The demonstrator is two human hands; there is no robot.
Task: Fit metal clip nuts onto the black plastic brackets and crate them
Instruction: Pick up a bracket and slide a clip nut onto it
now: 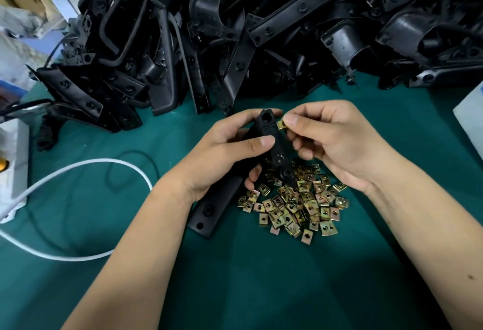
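My left hand (224,151) grips a black plastic bracket (269,131) above the green table, its upper end with a round hole pointing away from me. My right hand (337,138) pinches one brass-coloured clip nut (280,125) between thumb and forefinger, right at the bracket's right edge near the top. Below both hands lies a heap of several loose clip nuts (295,204). The bracket's long lower arm (211,208) reaches down to the table under my left wrist.
A big pile of black brackets (261,29) fills the back of the green table (261,277). A white cable (78,170) and a thin black ring (130,172) lie at the left beside a white box (13,167). Another white box edge (470,117) shows far right.
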